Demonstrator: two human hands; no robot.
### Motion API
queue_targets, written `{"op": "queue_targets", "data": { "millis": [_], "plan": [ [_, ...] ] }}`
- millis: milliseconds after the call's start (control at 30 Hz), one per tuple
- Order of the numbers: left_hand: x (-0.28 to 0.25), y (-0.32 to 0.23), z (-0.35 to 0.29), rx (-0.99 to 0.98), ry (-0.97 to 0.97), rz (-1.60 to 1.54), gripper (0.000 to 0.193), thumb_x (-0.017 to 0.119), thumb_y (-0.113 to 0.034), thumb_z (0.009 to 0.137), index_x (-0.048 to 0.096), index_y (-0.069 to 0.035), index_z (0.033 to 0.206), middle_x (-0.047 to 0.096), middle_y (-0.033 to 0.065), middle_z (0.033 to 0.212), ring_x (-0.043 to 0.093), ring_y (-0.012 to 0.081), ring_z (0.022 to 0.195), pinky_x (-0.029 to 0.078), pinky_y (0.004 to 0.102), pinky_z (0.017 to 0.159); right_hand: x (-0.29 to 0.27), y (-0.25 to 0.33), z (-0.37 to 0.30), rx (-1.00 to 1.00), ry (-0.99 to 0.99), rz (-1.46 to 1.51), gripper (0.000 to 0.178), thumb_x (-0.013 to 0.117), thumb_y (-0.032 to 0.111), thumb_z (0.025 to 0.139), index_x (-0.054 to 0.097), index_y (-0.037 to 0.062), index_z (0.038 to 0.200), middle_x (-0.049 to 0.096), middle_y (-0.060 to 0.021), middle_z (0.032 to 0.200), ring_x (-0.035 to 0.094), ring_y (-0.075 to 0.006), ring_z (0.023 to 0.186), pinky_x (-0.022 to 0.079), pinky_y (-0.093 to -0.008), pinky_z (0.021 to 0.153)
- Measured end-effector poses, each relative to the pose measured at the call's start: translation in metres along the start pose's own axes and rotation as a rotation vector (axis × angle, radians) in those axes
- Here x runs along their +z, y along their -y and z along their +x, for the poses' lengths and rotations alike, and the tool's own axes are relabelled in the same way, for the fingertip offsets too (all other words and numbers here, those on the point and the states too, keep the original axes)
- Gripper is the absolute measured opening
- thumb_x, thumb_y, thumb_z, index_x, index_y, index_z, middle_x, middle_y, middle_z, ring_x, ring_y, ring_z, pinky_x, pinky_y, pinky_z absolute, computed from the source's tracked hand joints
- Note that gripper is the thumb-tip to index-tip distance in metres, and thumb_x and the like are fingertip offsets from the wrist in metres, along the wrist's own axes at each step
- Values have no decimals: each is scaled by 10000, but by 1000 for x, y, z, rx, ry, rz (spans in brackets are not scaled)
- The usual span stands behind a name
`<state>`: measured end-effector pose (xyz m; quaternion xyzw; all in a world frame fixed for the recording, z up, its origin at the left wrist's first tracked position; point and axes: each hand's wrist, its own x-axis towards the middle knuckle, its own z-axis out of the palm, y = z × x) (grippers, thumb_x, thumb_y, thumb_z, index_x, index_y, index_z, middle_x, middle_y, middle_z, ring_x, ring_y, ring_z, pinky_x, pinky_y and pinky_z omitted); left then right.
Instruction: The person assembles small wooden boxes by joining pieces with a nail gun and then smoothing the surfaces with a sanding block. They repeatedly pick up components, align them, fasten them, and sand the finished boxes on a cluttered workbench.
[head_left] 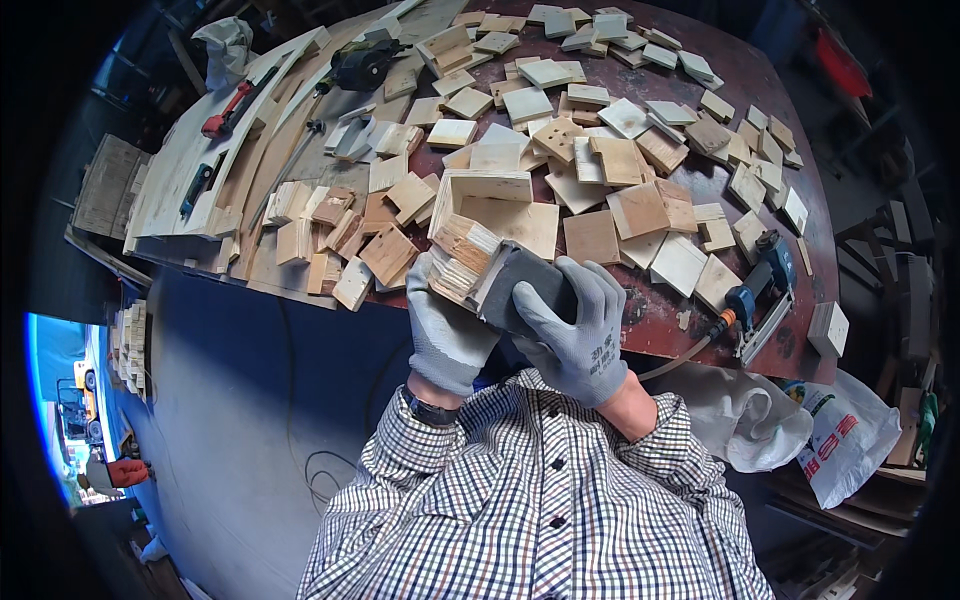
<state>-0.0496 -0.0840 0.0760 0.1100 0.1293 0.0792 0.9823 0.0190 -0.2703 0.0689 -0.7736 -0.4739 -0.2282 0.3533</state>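
Note:
Both my hands wear grey gloves and meet at the near edge of the table. My left hand (450,335) is closed around a wooden block (463,258) whose facing side looks rough and layered. A dark grey rectangular sanding block (540,280) is gripped by my right hand (588,330), its thumb laid across the top. One end of the sanding block is against the wooden block's side. Just beyond them, an open box-like wooden piece (490,187) sits among many loose blocks.
Cut wood pieces (525,105) cover much of the dark red table (655,338). A blue nail gun (755,290) with a hose lies at the right. Long boards (165,190) at left carry a red-handled tool (228,112) and a black power tool (365,65). Plastic bags (745,425) hang lower right.

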Motion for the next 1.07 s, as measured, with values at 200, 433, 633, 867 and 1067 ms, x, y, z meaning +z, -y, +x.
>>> {"op": "queue_targets", "data": {
  "millis": [200,433,633,867,1067],
  "plan": [
    [25,-25,-6,169,4,179,653,366,-564,1058,480,-105,1510,567,161,1467,541,337,1369,427,548,1166,8,14,51,2,-3,168,644,769,371,860,583,293,1472,483,-193,1373,490,-377,1234,363,-545,1072],
    [12,-6,1,209,-139,232,653,394,-560,1074,437,-99,1534,534,155,1501,556,331,1354,470,527,1139,6,17,41,-12,-10,26,606,743,393,871,605,318,1457,495,-182,1370,490,-365,1240,366,-540,1070],
    [-15,-3,-3,253,78,461,616,347,-514,1120,329,-128,1600,452,146,1575,491,340,1424,416,538,1193,14,24,53,-56,-2,39,621,752,372,846,613,314,1448,500,-185,1368,507,-362,1213,363,-523,1088],
    [-4,-27,-5,140,48,-50,674,465,-583,1044,484,-69,1479,565,183,1434,582,364,1283,468,540,1127,-2,-33,-28,123,26,-17,751,844,348,725,626,161,1419,533,-221,1352,528,-397,1191,405,-529,1020],
    [11,12,0,188,-108,158,605,382,-549,1090,507,-77,1447,608,141,1362,625,283,1246,552,460,1033,0,26,38,3,-17,-30,577,734,431,879,609,368,1439,496,-167,1370,503,-357,1202,374,-553,1089]
  ]
}}
